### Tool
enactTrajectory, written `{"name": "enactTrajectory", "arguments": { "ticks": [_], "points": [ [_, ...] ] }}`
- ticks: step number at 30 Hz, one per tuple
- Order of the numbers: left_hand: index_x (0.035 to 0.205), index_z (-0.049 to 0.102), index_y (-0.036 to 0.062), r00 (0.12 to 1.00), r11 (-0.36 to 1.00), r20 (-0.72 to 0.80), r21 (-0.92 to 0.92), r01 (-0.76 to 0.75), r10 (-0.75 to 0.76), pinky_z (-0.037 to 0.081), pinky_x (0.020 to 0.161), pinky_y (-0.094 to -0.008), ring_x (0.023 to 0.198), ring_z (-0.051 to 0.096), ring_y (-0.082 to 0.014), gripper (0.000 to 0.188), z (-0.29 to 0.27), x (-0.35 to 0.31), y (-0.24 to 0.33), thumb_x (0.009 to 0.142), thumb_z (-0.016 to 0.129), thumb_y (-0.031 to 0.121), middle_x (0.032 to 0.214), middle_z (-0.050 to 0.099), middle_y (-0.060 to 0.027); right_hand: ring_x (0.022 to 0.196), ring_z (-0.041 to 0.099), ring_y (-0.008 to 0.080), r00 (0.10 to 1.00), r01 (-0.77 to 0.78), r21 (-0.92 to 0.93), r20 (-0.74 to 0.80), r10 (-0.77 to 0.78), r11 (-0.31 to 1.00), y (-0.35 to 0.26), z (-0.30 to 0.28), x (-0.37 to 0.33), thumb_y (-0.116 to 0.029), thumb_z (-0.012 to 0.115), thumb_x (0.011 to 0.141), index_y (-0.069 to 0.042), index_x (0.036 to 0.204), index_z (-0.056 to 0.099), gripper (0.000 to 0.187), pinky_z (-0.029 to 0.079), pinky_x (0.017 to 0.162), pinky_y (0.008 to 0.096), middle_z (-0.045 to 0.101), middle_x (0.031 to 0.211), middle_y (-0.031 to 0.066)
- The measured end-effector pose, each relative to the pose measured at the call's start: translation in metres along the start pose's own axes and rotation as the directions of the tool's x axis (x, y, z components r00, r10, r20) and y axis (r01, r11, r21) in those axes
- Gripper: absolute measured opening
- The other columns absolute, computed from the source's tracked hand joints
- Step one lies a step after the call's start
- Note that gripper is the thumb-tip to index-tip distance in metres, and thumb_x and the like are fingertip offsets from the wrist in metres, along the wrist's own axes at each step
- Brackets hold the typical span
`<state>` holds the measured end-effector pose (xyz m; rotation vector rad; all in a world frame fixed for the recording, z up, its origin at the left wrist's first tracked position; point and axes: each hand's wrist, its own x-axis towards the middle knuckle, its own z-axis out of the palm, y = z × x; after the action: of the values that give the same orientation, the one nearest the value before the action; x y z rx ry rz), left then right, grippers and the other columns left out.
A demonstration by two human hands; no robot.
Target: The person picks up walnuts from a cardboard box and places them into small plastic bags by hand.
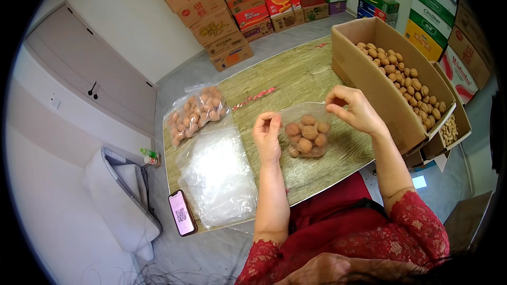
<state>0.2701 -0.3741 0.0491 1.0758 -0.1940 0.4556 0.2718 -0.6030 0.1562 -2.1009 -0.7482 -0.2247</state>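
A clear plastic bag of walnuts (307, 136) stands on the wood-patterned table between my hands. My left hand (268, 132) pinches the left end of its top edge, thumb against fingers. At the upper right corner, my right hand (353, 106) grips the same edge between thumb and fingertips. The bag's mouth is stretched between the two hands, with the walnuts sitting in its lower part. Left of it lies a stack of flat, empty clear bags (219, 174). Behind that stack are filled bags of walnuts (198, 111), lying on the table.
A large cardboard box (364, 74) of loose walnuts stands at the right, beside a smaller box of peanuts (449, 131). A phone (182, 213) lies at the table's near left corner. A red-and-white strip (255, 97) lies mid-table. Stacked cartons (211, 26) line the far wall.
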Motion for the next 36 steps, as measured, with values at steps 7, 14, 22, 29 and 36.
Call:
{"name": "enactTrajectory", "arguments": {
  "ticks": [7, 14, 22, 29, 36],
  "points": [
    [0.093, 0.061, 0.0052, 0.999, 0.999, 0.017, 0.021, -0.045, 0.045, 0.044, 0.069, -0.0231, 0.074, 0.052, -0.0084, 0.012, -0.003, -0.002, -0.002, 0.088, 0.069, 0.011, 0.085, 0.06, -0.0001, 0.073, 0.058, 0.0072, 0.96, -0.228, 0.46, -0.042, 0.278, 0.858, 0.036, 0.016, -0.003, -0.003, 0.064, 0.087, 0.002, 0.089, 0.062, 0.006, 0.049, 0.067, 0.0231, 0.063, 0.082, 0.0035],
    [0.093, 0.06, 0.0053, 1.0, 0.999, -0.003, -0.045, -0.005, 0.005, 0.045, 0.067, -0.0228, 0.07, 0.053, -0.0088, 0.013, -0.003, 0.001, -0.003, 0.088, 0.07, 0.012, 0.081, 0.059, -0.0001, 0.071, 0.058, 0.009, 0.967, -0.232, 0.334, -0.025, 0.255, 0.914, 0.043, 0.016, -0.002, -0.005, 0.063, 0.087, 0.003, 0.088, 0.061, 0.009, 0.048, 0.063, 0.0255, 0.063, 0.073, 0.0047],
    [0.093, 0.059, 0.0053, 0.999, 0.999, -0.007, 0.033, -0.042, 0.042, 0.042, 0.065, -0.0213, 0.07, 0.052, -0.008, 0.012, -0.001, -0.002, -0.001, 0.089, 0.068, 0.012, 0.079, 0.058, 0.0007, 0.076, 0.06, 0.0267, 0.995, -0.057, 0.021, -0.082, 0.059, 0.998, 0.031, 0.007, -0.002, -0.006, 0.063, 0.085, 0.001, 0.09, 0.057, 0.01, 0.047, 0.069, 0.0353, 0.062, 0.082, 0.0137],
    [0.093, 0.059, 0.005, 0.996, 0.991, 0.027, 0.097, -0.092, 0.09, 0.04, 0.067, -0.0218, 0.072, 0.051, -0.008, 0.011, 0.0, -0.005, 0.002, 0.09, 0.067, 0.012, 0.08, 0.056, 0.0009, 0.118, 0.049, 0.0321, 0.941, 0.22, -0.389, -0.157, -0.3, 0.895, 0.01, 0.018, 0.008, -0.011, 0.068, 0.078, -0.006, 0.102, 0.059, 0.027, 0.036, 0.102, 0.0466, 0.057, 0.118, 0.0112],
    [0.089, 0.06, 0.0029, 0.991, 0.988, 0.071, 0.101, -0.12, 0.113, 0.042, 0.067, -0.0208, 0.076, 0.051, -0.0065, 0.009, 0.006, -0.008, 0.005, 0.089, 0.067, 0.008, 0.086, 0.056, -0.0001, 0.131, 0.04, 0.0299, 0.921, 0.336, -0.354, -0.071, -0.383, 0.873, -0.015, 0.055, 0.028, -0.014, 0.071, 0.073, -0.008, 0.082, 0.064, 0.013, 0.016, 0.115, 0.0573, 0.057, 0.119, 0.0068]
  ]
}}
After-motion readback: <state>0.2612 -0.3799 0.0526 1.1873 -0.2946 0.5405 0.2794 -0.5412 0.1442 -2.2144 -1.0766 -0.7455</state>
